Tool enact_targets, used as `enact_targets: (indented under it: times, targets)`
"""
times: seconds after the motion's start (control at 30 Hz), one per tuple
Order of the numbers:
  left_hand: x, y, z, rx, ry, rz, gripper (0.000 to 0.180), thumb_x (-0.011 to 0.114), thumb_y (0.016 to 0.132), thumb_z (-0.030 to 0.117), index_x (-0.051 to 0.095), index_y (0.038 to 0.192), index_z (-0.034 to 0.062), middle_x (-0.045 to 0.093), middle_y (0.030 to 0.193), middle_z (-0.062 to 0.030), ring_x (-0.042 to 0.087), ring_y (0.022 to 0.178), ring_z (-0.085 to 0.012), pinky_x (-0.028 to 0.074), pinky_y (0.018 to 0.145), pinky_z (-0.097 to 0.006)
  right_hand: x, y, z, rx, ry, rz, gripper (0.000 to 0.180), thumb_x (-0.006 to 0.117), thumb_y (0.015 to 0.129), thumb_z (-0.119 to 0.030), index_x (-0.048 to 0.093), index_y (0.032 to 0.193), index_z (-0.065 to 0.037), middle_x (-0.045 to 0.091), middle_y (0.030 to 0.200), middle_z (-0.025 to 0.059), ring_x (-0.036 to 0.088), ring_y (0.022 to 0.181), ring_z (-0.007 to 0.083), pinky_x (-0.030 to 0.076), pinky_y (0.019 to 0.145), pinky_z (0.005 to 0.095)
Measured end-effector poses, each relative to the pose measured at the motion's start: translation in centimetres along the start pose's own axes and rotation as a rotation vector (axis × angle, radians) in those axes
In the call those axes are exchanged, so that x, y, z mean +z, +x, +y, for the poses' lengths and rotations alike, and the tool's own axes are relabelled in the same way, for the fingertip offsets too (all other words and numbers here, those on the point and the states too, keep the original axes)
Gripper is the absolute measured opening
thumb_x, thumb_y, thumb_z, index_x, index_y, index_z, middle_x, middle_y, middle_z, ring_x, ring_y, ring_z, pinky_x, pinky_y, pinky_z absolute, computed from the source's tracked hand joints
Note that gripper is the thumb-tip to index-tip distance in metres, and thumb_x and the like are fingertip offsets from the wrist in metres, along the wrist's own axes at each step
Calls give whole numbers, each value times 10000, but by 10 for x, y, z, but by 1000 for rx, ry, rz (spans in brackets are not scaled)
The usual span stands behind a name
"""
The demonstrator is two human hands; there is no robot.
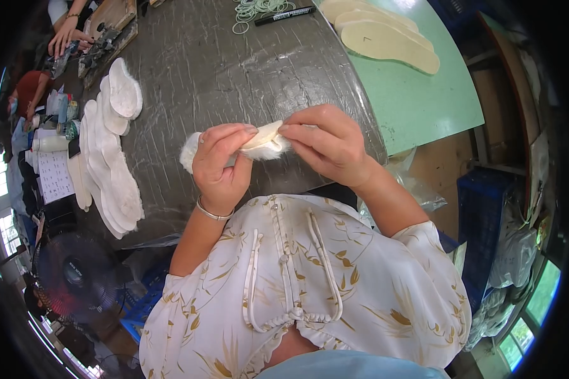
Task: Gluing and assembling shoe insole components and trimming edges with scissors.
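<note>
Between my two hands, above the near edge of the dark table, is a fluffy white insole (263, 151) with a smooth cream backing. My left hand (223, 161) grips it, fingers on top and thumb below; its furry end sticks out past the left side of that hand. My right hand (330, 140) pinches the other end, where the cream layer is folded or lifted at the edge. Overlapping fleecy white insoles (110, 164) lie in a row at the table's left, with another furry one (125, 91) at the far end.
A dark plastic-covered table (189, 69) spreads ahead. At its far side lie pale green rubber bands (259, 9) and a black marker (286, 16). Cream insole shapes (392, 45) rest on a green board (417, 104) at right. A fan (74, 270) stands lower left; another person's hand (62, 39) works at far left.
</note>
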State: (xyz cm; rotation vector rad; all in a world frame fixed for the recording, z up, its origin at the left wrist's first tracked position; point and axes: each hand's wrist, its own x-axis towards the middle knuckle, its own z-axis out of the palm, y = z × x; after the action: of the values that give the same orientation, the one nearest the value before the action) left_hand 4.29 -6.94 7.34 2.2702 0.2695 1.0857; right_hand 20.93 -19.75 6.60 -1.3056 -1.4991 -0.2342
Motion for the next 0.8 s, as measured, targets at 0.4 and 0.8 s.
enact_targets:
  times: [0.4,0.8]
  targets:
    - [5,-8,9,-319,-158,142,155,635,768,-36,608,919,-11,637,949,-119,614,808,-171,492,718,-264,30,5,-12,-87,-81,74,250,746,648,-43,637,873,-52,622,833,60,618,676,213,514,579,320]
    - [-14,11,-3,-309,-182,-13,180,704,808,25,703,986,1,690,969,-98,655,871,-188,503,771,-280,25,22,-3,131,37,55,297,739,729,-30,700,1022,-65,620,810,40,595,646,196,504,562,316]
